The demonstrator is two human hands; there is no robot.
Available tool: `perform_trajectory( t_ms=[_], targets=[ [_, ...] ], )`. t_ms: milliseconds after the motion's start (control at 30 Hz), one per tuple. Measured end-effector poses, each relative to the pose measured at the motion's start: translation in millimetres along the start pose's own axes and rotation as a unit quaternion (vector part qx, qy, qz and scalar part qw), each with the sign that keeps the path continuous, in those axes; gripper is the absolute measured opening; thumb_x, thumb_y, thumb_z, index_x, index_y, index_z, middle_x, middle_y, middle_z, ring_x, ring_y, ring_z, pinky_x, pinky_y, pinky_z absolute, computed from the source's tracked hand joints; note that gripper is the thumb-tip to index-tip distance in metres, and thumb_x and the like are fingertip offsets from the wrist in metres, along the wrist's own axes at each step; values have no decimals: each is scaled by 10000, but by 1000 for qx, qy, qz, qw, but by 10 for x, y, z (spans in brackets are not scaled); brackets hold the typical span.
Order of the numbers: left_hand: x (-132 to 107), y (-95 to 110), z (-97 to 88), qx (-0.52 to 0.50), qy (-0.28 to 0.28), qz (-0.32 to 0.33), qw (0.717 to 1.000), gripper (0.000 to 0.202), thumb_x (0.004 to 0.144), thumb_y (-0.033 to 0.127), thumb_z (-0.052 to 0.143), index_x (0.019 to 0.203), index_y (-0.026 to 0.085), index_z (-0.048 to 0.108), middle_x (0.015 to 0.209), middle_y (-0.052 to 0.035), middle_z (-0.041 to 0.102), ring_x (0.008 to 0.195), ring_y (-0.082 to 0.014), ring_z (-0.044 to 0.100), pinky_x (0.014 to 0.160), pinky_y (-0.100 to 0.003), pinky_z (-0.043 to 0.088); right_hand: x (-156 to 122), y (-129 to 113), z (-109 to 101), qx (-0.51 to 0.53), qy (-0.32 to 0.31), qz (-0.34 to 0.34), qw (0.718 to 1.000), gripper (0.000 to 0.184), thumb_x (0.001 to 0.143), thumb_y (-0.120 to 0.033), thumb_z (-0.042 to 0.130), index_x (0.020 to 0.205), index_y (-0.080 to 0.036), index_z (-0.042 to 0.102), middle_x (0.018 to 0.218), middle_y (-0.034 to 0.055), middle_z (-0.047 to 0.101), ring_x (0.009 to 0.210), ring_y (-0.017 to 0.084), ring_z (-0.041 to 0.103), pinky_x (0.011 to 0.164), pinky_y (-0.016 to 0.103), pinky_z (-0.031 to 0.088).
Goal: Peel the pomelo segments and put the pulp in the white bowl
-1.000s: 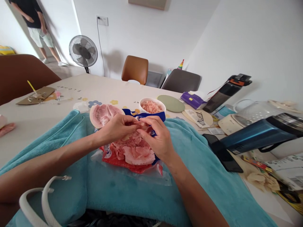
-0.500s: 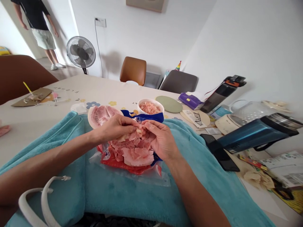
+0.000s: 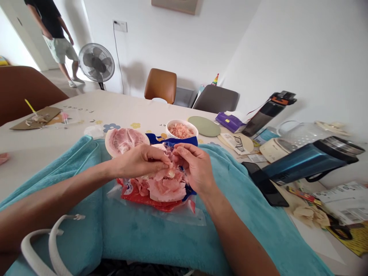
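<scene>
My left hand (image 3: 138, 163) and my right hand (image 3: 194, 166) meet fingertip to fingertip and pinch a small pink pomelo segment (image 3: 169, 168) between them. Below them lies a heap of pink pomelo peel and membrane (image 3: 165, 186) on a red and blue plastic bag (image 3: 149, 199). Beyond my left hand sits a halved pomelo rind (image 3: 123, 140), pink inside. A white bowl (image 3: 182, 130) filled with pink pomelo flesh stands just behind the bag. All of it rests on a teal blanket (image 3: 143, 234).
To the right are a blue flask (image 3: 310, 161), a black phone (image 3: 264, 184), glasses on a paper (image 3: 238, 142), a green disc (image 3: 204, 126) and a black bottle (image 3: 270, 111). Cardboard scraps (image 3: 37, 115) lie far left. A person (image 3: 54, 34) walks by a fan (image 3: 96, 63).
My hands stayed together over the peel heap, fingers working the segment with small shifts. The person in the background moved to the right, towards the fan.
</scene>
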State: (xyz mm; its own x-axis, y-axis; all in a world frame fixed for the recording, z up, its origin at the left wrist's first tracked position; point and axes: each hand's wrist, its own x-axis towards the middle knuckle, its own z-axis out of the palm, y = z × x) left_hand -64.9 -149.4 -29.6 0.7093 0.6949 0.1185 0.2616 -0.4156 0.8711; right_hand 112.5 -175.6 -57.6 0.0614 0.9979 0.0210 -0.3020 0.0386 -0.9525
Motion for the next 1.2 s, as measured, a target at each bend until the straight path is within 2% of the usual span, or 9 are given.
perform_trajectory(
  t_ms=[100, 233, 367, 500, 600, 733, 800, 1033, 1200],
  targets=[
    [21, -53, -47, -22, 3, -31, 999, 156, 819, 249, 596, 794, 170, 728, 640, -6, 633, 515, -78, 475, 463, -168, 337, 11, -19, -17, 46, -41, 29, 998, 179, 682, -306, 757, 809, -184, 723, 689, -5, 680, 580, 99, 605, 550, 233, 525],
    [31, -86, -95, -67, 3, -49, 997, 211, 803, 292, 644, 983, 188, 677, 594, 26, 586, 462, -60, 401, 420, -159, 288, 16, -6, -22, 49, -51, 18, 997, 164, 702, -300, 751, 826, -194, 731, 709, -2, 691, 592, 95, 604, 570, 229, 523],
    [36, -79, -74, -107, 11, -62, 992, 158, 811, 312, 640, 861, 183, 717, 643, -3, 638, 491, -69, 477, 429, -156, 332, 20, 23, -25, -9, -29, -31, 999, 141, 728, -295, 735, 835, -204, 732, 750, 3, 699, 628, 105, 619, 600, 241, 530],
    [59, -90, -29, -182, 18, -143, 973, 225, 798, 385, 658, 749, 172, 709, 533, 12, 601, 371, -43, 376, 353, -163, 259, 12, 23, -40, -106, -9, -116, 987, 121, 762, -301, 713, 852, -221, 728, 807, 6, 709, 702, 133, 649, 649, 268, 545],
    [73, -96, -15, -235, 30, -173, 956, 262, 754, 412, 706, 704, 155, 705, 540, -6, 621, 350, -34, 361, 330, -166, 215, -2, 8, -59, -220, -10, -220, 950, 79, 814, -258, 668, 871, -248, 723, 870, 1, 730, 779, 144, 670, 721, 282, 553],
    [82, -86, -17, -284, 51, -183, 940, 263, 715, 393, 748, 653, 140, 708, 510, -9, 611, 356, -29, 389, 336, -151, 238, -14, -1, -86, -337, -53, -368, 865, 177, 867, -157, 595, 940, -261, 717, 957, 12, 737, 880, 150, 682, 775, 289, 560],
    [85, -83, -13, -293, 54, -181, 937, 250, 711, 371, 754, 640, 135, 711, 525, -14, 622, 378, -31, 426, 349, -143, 268, -15, 2, -100, -372, -75, -412, 829, 234, 878, -131, 571, 1004, -269, 713, 993, 22, 734, 908, 159, 685, 811, 313, 566],
    [97, -91, 53, -322, 82, -210, 919, 120, 702, 242, 728, 681, 125, 709, 455, 3, 580, 320, -35, 385, 315, -151, 229, -5, 13, -145, -444, -114, -473, 752, 297, 902, -129, 539, 1121, -269, 682, 1053, 52, 708, 998, 183, 667, 872, 347, 569],
    [105, -82, 91, -386, 127, -187, 894, 61, 667, 161, 734, 706, 131, 697, 512, -1, 633, 398, -52, 513, 365, -123, 320, -40, 46, -90, -456, -63, -495, 737, 268, 884, -119, 564, 1082, -242, 698, 987, 69, 684, 931, 171, 659, 782, 310, 571]
  ],
)
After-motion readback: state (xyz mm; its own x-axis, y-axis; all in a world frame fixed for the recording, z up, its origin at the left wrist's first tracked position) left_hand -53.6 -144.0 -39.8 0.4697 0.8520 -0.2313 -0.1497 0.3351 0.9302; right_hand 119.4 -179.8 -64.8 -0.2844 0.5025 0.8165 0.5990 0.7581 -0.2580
